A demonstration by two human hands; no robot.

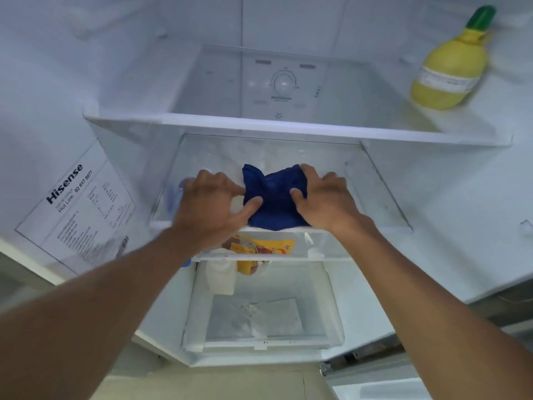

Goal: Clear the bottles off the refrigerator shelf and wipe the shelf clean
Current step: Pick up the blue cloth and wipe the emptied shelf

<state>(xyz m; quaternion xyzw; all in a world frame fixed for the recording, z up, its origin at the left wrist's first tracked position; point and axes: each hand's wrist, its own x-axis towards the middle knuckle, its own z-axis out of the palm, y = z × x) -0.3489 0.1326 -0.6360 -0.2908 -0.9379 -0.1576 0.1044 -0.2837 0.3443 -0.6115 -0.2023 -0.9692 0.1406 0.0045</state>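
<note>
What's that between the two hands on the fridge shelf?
A crumpled blue cloth lies between the left hand and the right hand, on the glass shelf. Both hands touch it, as the head view shows.

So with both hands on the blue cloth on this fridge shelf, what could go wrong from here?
The plastic bottle sits just beyond the left hand; a wide sweep of the blue cloth could knock it off the glass shelf. The right hand bears near the shelf's front edge, so hard pressing might tip it.
</note>
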